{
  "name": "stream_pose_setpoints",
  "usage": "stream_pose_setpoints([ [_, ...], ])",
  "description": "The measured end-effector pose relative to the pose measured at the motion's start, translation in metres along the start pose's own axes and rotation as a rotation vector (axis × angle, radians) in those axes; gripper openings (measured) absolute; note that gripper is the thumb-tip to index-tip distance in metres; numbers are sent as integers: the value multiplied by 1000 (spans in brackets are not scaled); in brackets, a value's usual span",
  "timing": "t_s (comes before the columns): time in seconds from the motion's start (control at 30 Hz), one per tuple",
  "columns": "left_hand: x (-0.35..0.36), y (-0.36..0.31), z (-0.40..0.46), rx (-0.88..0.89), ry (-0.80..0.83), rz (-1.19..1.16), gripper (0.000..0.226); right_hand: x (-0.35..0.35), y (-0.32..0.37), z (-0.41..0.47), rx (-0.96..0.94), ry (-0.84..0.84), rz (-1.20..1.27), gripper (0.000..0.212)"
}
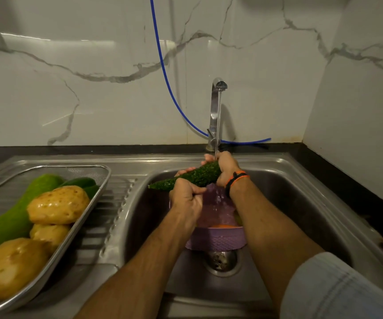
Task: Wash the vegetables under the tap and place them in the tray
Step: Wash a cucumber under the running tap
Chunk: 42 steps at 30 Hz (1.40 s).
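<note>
I hold a bumpy green bitter gourd [191, 177] under the tap [215, 111], over the sink [301, 180]. Water [218, 125] runs down from the tap and lands on the thick end of the gourd. My right hand [226, 168] is the grip on that thick end, with the fingers curled round it. My left hand [187, 199] is the grip near the thin end, and its fingers are wrapped round the gourd too. The thin tip pokes out to the left past my left hand. Right below both hands sits a purple basket [218, 238] in the sink, and water splashes into it. I can see something orange inside it, but I cannot tell what it is. Below the basket is the round drain [220, 261]. On my right wrist there are black and orange bands [236, 178]. Far to the left of my hands, a metal tray [103, 178] rests on the ribbed steel table beside the sink. In it lie three wet potatoes [58, 204] and a long light green gourd [6, 222], touching each other. A blue hose [163, 65] hangs down the wall behind the tap.
</note>
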State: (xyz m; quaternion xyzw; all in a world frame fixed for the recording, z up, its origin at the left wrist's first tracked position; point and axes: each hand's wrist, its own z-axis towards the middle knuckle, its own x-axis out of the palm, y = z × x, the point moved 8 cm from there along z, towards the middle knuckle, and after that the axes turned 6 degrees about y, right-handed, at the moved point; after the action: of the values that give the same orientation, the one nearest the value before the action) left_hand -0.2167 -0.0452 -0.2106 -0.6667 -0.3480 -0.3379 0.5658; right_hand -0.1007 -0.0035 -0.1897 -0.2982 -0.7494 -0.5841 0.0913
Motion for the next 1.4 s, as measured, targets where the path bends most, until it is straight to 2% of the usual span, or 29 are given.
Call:
stream_pose_setpoints([
  [0.07,-2,-3,-1,34,-24,-15,60,3,-7,-2,-50,35,188,35],
  [0.13,-3,-4,0,53,-58,-26,59,6,-16,-10,-135,24,246,24],
  [0.2,-6,-5,0,58,-87,-40,58,2,-23,-16,-198,-96,80,9],
  [0.3,-7,-1,-2,22,-92,-23,59,-7,-11,-17,-203,-351,-220,24],
  [0.33,-6,-1,-2,16,-80,-20,60,-6,-5,-16,-158,-355,-273,28],
  [0.37,-3,-1,-1,16,-61,-21,61,-4,0,-8,-117,-313,-284,28],
  [0.43,0,-3,-1,32,-33,-41,61,8,6,-2,-45,-129,-215,14],
  [0.5,3,-5,-1,44,-1,-53,62,15,9,-2,-15,14,-100,13],
  [0.63,-1,-5,8,50,2,-85,62,20,1,-8,-133,117,206,18],
  [0.7,-3,-7,7,58,-48,-76,61,12,-9,-13,-238,-34,136,10],
  [0.77,-5,-4,1,40,-110,-61,61,-1,-11,-21,-270,-309,-163,27],
  [0.83,-6,-3,-3,33,-135,-45,60,-4,-3,-23,-260,-433,-357,33],
  [0.93,-4,-1,0,8,-82,-26,68,4,14,-17,-205,-359,-487,28],
  [0.97,-3,-1,1,11,-66,-26,67,5,16,-12,-169,-311,-473,22],
  [1.0,-1,-2,1,23,-45,-30,65,5,16,-8,-124,-240,-436,25],
  [1.1,3,-4,-2,21,17,-66,63,16,11,-5,-45,68,-136,14],
  [1.17,3,-3,-2,8,13,-65,62,17,6,-9,-64,147,104,15],
  [1.23,3,-2,-2,15,8,-79,61,8,-5,-15,-157,52,162,13],
  [1.33,3,2,-6,30,-33,-80,58,-10,-19,-21,-197,-267,-167,36],
  [1.4,4,4,-9,20,-35,-61,58,-11,-9,-25,-177,-361,-350,35],
])
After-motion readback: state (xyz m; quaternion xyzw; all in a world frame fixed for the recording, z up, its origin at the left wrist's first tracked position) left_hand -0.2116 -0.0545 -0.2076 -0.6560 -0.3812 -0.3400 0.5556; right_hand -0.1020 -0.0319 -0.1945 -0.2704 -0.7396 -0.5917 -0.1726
